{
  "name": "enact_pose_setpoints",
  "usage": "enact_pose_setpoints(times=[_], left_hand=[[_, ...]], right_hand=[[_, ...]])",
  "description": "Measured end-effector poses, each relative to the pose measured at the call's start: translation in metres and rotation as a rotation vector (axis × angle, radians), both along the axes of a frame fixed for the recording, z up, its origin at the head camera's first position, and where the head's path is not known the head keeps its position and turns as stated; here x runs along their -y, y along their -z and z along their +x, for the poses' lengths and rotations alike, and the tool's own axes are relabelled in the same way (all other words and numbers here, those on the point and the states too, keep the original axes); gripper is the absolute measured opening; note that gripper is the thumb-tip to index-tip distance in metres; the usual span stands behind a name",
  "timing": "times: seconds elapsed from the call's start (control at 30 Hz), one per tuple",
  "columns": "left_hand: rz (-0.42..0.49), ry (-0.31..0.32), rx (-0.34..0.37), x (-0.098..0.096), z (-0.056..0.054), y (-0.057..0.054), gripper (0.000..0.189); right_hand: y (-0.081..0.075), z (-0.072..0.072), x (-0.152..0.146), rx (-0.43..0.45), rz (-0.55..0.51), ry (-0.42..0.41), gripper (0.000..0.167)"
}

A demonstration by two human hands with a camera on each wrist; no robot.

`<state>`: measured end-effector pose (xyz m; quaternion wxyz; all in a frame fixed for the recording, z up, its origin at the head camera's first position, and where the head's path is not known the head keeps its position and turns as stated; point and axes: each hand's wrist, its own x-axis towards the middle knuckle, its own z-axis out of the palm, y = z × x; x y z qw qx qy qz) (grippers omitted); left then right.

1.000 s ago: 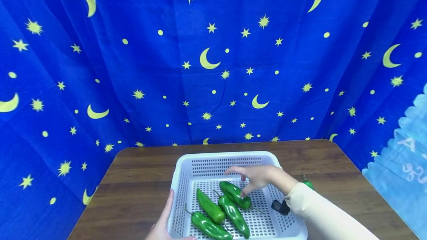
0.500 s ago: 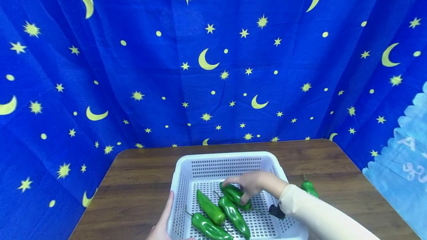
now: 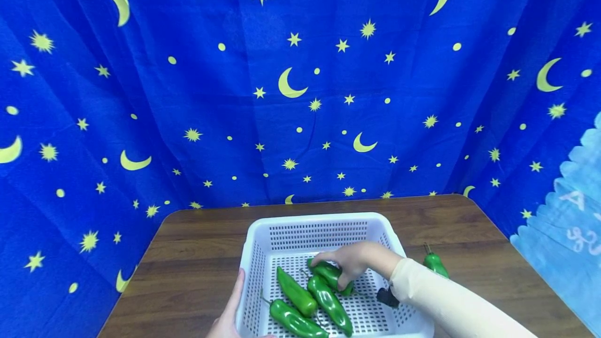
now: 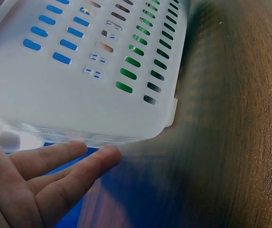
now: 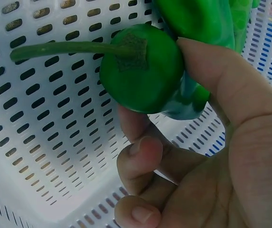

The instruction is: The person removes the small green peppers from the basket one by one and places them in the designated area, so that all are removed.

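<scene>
Head view: right fingers (image 3: 326, 256) pinched round green pepper (image 3: 327, 272), axis diagonal, stem (image 3: 361, 294) lower right.

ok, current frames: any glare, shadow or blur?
Head: fairly even light, small glossy highlights on the green peppers. Left wrist: washed-out patch at the left edge; dark shadow on the table beside the basket, wood grain soft there. Right wrist: dim, held pepper shaded, but its stem and the basket's holes stay readable.

The brown wood-grain tabletop (image 3: 197, 254) carries a white perforated basket (image 3: 319, 218); one green pepper (image 3: 435, 264) lies to the basket's right.
</scene>
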<state>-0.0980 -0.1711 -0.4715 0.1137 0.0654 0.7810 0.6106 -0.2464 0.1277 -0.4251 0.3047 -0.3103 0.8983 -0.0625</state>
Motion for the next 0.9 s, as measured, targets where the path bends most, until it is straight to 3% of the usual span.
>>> enact_pose_setpoints(times=[0.33,0.53,0.9], left_hand=[[0.123,0.012,0.022,-0.005,0.002,-0.005,0.133],[0.129,0.019,0.074,-0.005,0.003,-0.011,0.133],[0.118,0.04,0.081,-0.005,0.002,-0.012,0.134]], right_hand=[[0.001,-0.001,0.004,0.028,0.028,0.005,0.082],[0.003,-0.005,0.006,0.047,0.025,0.031,0.085],[0.006,-0.006,0.007,0.043,0.031,0.072,0.087]])
